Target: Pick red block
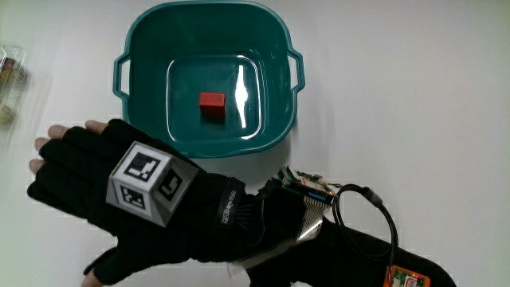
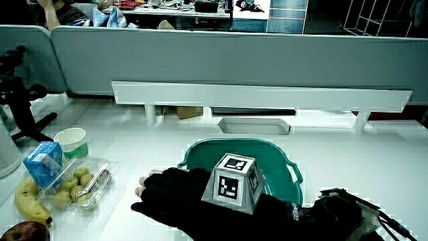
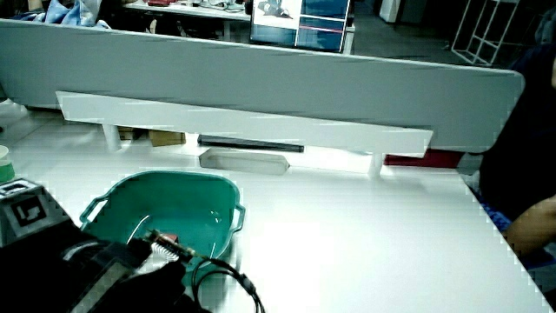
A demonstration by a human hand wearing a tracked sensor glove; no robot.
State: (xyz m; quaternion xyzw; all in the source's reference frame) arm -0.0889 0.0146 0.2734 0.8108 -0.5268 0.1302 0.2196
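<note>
Main view: red block point(image 1: 212, 104) lies in teal basin point(image 1: 143, 48) on white table point(image 1: 414, 119). Gloved hand point(image 1: 119, 199) w/ fingers spread, grasping nothing, rests beside basin, nearer the person.

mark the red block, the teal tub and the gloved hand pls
small red block point(image 1: 212, 103), main view, its top face
teal plastic tub point(image 1: 209, 16), main view, its rim
black gloved hand point(image 1: 96, 171), main view, back of the hand

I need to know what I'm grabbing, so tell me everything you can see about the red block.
The small red cube-shaped block looks solid and matte, with flat faces. It sits alone on the glossy floor of the teal plastic basin with two side handles, clear of its walls. Nothing else touches it; the black-gloved hand lies outside the basin, nearer the person.
</note>
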